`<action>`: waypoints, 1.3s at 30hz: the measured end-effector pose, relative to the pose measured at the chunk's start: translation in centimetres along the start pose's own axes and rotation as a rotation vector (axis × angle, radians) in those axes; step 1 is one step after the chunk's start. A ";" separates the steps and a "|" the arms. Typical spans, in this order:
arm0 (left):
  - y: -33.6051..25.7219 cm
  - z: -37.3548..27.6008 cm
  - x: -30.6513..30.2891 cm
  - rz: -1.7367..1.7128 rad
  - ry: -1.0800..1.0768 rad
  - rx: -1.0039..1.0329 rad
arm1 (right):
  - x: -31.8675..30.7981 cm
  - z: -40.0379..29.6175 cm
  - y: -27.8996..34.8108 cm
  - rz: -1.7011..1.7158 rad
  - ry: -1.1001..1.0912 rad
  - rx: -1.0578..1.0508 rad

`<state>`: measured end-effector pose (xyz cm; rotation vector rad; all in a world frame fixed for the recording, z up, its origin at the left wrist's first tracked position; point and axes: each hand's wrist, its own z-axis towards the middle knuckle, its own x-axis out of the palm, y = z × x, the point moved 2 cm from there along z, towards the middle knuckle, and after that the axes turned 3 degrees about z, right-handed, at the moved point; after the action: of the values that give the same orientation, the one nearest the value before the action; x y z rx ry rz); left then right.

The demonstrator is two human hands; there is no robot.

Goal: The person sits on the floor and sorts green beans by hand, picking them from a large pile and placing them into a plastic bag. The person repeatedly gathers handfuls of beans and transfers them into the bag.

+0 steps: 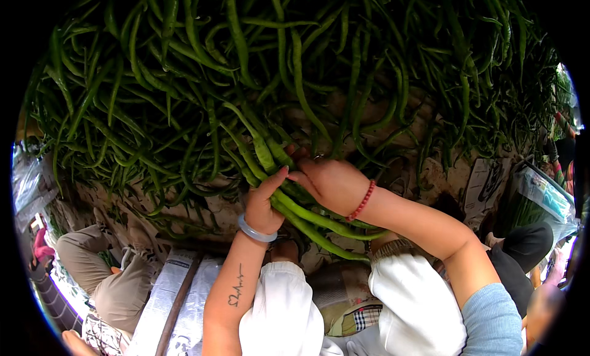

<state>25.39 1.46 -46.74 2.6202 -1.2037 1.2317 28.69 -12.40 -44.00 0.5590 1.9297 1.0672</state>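
Several long green chili peppers [306, 213] form a loose bundle above my knees. My left hand [267, 199], with a pale bangle at its wrist, is closed around the middle of the bundle, thumb on top. My right hand [325, 178], wearing a red bead bracelet, meets it at the thumb; its fingers curl at the bundle's upper side and are partly hidden, so whether they grip a pepper is unclear. Beyond both hands lies a large heap of long green chili peppers [152, 84], with some hanging over its near edge.
Newspaper sheets [152, 300] with a brown rod [179, 305] across them lie at lower left. A seated person in tan trousers [124, 291] is at left, another in dark trousers [521, 259] at right. Clear plastic bags [544, 194] stand at right. Scraps litter the ground sheet [433, 171].
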 end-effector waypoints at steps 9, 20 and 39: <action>-1.1 -0.7 -0.9 -0.162 0.080 -0.038 | 0.4 4.8 -3.7 0.513 -0.225 0.191; -3.1 -1.2 -1.1 -0.229 0.146 0.042 | 0.2 5.4 -7.4 0.627 -0.344 0.154; -2.8 -0.9 1.2 -0.089 0.230 0.159 | -1.1 -3.6 0.2 0.104 0.082 -0.195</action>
<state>27.06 2.95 -44.53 2.5130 -0.9794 1.6190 26.30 -14.73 -42.33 0.5174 1.8566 1.3459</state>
